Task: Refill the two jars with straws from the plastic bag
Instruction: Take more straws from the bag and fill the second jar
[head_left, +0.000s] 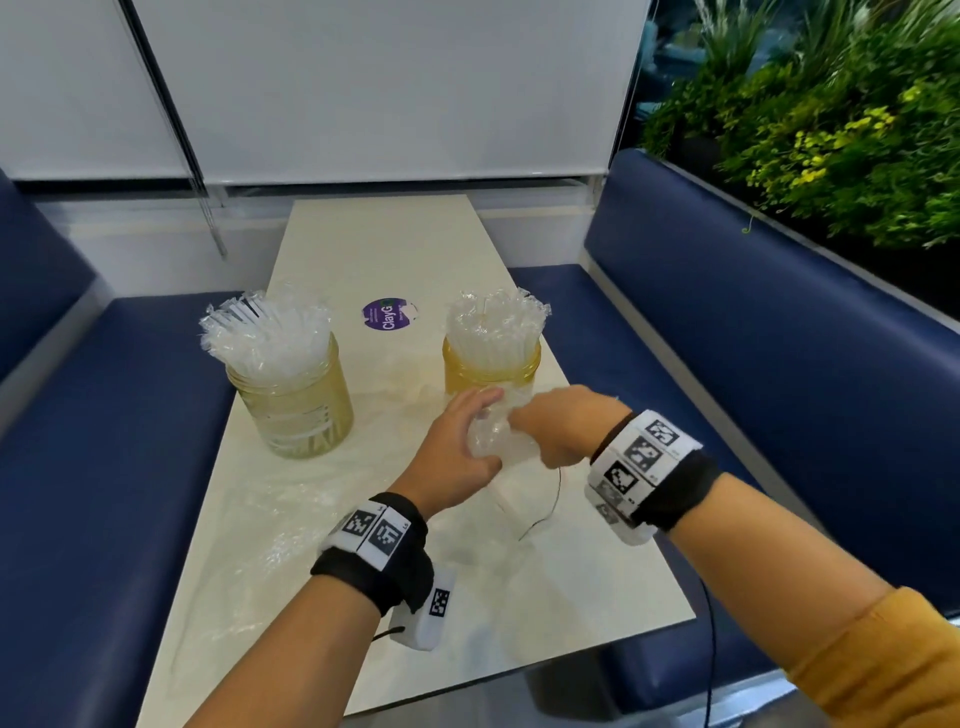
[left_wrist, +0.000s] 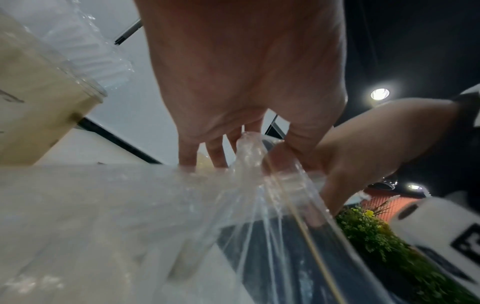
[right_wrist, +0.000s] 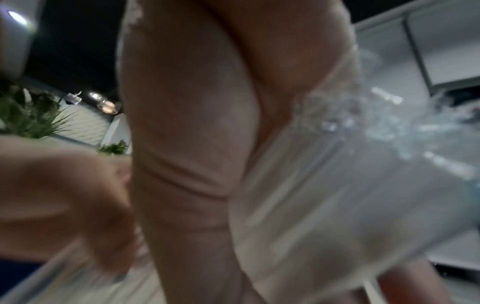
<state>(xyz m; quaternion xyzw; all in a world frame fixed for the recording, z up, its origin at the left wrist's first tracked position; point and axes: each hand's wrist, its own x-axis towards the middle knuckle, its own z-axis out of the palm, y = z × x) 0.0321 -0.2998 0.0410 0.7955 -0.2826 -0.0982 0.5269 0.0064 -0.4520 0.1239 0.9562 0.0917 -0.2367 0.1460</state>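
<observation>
Flanking hands (head_left: 493, 431) on bag (head_left: 491, 434): straw-filled jars (head_left: 296, 400), purple sticker (head_left: 389, 314).

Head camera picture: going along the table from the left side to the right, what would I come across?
Left jar of straws → round purple sticker → left hand → bunched plastic bag held between both hands → right hand. The right jar stands behind the hands, so its place overlaps theirs.
</observation>
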